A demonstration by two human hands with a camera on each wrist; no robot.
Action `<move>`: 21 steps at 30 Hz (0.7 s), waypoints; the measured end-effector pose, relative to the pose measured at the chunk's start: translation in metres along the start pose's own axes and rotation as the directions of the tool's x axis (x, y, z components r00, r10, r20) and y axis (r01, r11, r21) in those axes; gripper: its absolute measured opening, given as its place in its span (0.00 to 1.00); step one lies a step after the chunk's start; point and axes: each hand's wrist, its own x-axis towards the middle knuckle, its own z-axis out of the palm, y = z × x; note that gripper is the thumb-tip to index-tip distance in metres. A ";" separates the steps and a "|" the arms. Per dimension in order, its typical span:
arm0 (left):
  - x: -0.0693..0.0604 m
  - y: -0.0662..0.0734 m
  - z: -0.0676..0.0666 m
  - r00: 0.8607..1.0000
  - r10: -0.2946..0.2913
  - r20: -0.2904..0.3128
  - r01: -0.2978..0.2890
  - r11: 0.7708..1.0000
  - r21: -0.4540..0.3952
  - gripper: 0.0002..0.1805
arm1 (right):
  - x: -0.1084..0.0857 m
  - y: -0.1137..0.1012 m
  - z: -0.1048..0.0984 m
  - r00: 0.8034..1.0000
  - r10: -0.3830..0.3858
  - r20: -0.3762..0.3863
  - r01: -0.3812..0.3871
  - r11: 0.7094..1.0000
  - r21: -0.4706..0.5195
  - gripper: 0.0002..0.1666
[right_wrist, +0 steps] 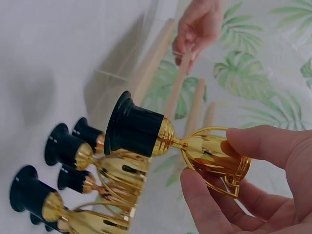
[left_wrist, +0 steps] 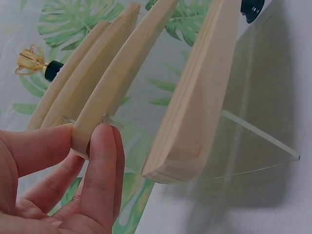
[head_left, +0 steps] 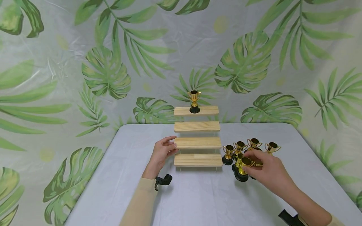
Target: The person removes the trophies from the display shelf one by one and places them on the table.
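A tiered display stand (head_left: 198, 143) has several pale wooden boards on clear supports, rising toward the back. My left hand (head_left: 160, 154) pinches the left end of its second board from the bottom; in the left wrist view, thumb and fingertips grip the board end (left_wrist: 87, 131). One small gold trophy cup (head_left: 194, 99) with a black base stands upright on the top board, left of its middle. My right hand (head_left: 266, 168) holds another gold trophy cup (right_wrist: 141, 127) by its bowl and handles, thumb on one side and fingers on the other. Whether its base touches the table cannot be told.
Several more gold trophy cups (head_left: 227, 153) cluster on the table right of the stand, partly hidden behind my right hand. A white cloth covers the table (head_left: 195, 197). Behind it hangs a leaf-patterned backdrop (head_left: 152, 62). Each wrist wears a black strap (head_left: 164, 180).
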 end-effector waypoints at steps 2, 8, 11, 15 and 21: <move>0.000 0.000 0.000 1.000 0.000 0.003 0.000 1.000 -0.003 0.21 | -0.002 0.003 0.004 1.000 -0.007 -0.008 0.007 1.000 0.003 0.20; 0.000 -0.001 0.000 1.000 0.004 -0.002 -0.004 1.000 -0.003 0.21 | -0.008 0.010 0.017 0.998 -0.035 -0.059 0.034 0.999 -0.024 0.21; 0.000 -0.001 0.000 1.000 0.007 -0.001 -0.007 1.000 -0.003 0.21 | -0.011 0.012 0.021 0.997 -0.029 -0.068 0.027 0.999 -0.030 0.20; 0.000 -0.001 0.000 1.000 0.005 -0.002 -0.005 1.000 0.003 0.21 | -0.014 0.016 0.025 0.996 -0.036 -0.081 0.034 0.999 -0.032 0.20; 0.000 -0.002 -0.001 1.000 -0.001 -0.004 0.001 1.000 0.016 0.21 | -0.018 0.023 0.031 0.992 -0.053 -0.111 0.049 0.998 -0.041 0.22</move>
